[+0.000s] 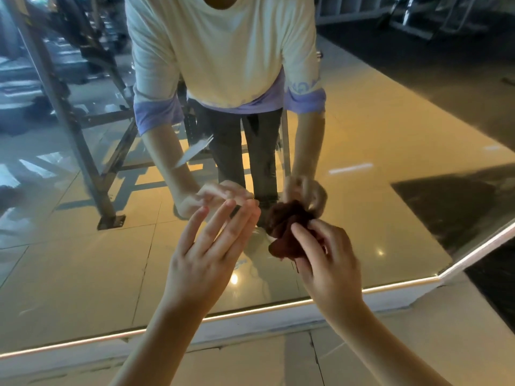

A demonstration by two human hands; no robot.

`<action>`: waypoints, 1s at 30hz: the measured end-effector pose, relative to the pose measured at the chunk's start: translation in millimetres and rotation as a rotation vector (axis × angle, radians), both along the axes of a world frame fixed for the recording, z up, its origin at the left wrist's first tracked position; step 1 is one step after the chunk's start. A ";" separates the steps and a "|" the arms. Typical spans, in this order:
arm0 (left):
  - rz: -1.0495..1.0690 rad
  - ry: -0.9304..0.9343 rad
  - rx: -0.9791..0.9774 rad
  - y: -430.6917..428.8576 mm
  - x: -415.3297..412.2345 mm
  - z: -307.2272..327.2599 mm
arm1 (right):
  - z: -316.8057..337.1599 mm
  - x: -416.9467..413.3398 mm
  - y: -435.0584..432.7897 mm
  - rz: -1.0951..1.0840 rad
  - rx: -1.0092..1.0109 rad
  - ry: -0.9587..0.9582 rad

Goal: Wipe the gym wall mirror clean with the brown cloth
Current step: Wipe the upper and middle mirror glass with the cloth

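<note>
Gym mirror (362, 168) above floor edge | right hand (328, 254) grips bunched brown cloth (284, 229) | left hand (211, 246) spread flat

Right hand (326, 257) pinches bunched brown cloth (284, 232), wad pressed to the mirror (83, 260) above its lower edge. Left hand (206, 254) just beside it, fingers straight, tips meeting their reflection on the glass. Lit strip (250, 310) runs along the mirror's bottom edge; tiled floor (250, 363) below.

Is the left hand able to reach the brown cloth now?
Probably yes. The left hand is open beside the brown cloth that the right hand pinches, and nothing lies between them.
</note>
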State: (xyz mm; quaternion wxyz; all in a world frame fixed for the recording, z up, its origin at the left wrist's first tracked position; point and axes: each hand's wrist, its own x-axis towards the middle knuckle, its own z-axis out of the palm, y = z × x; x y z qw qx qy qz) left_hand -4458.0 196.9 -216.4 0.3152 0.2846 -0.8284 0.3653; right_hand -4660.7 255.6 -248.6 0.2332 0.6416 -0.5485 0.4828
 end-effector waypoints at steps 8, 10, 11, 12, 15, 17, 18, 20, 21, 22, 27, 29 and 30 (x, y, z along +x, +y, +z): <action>0.050 0.111 -0.023 -6.6 27.8 5.0 | 39.9 20.3 -7.3 -0.067 -0.155 -0.310; 0.057 0.125 0.000 -7.1 34.7 5.8 | 26.1 30.6 -6.8 -0.035 -0.080 -0.152; 0.060 0.130 0.009 -7.3 38.2 6.9 | 22.6 30.5 -5.5 -0.013 -0.047 -0.066; 0.063 0.136 0.014 -7.6 41.4 8.5 | 24.0 27.1 -4.6 -0.001 -0.035 -0.007; 0.090 0.174 0.018 -8.4 48.2 18.5 | 49.3 17.1 -6.1 -0.064 -0.121 -0.076; 0.129 0.202 0.027 -8.5 50.5 25.3 | 62.4 22.0 -9.8 -0.125 -0.186 -0.229; 0.146 0.208 0.033 -8.2 51.5 27.8 | 61.1 30.3 -11.3 -0.137 -0.192 -0.260; 0.175 0.212 0.032 -7.4 53.7 32.0 | 43.8 49.8 -11.6 -0.095 -0.141 -0.151; 0.183 0.212 0.031 -7.3 54.9 33.9 | 31.4 55.6 -10.4 -0.056 -0.100 -0.037; 0.183 0.209 0.036 -7.1 56.6 35.4 | 22.2 56.2 -7.6 -0.023 -0.059 0.064; 0.152 0.179 0.051 -8.8 65.7 39.2 | 54.3 36.1 -8.8 -0.108 -0.132 -0.154; 0.157 0.180 0.050 -8.9 65.3 39.6 | 67.3 43.6 -14.4 -0.147 -0.177 -0.280; 0.155 0.185 0.047 -8.4 64.8 39.8 | 66.5 51.1 -15.5 -0.135 -0.175 -0.248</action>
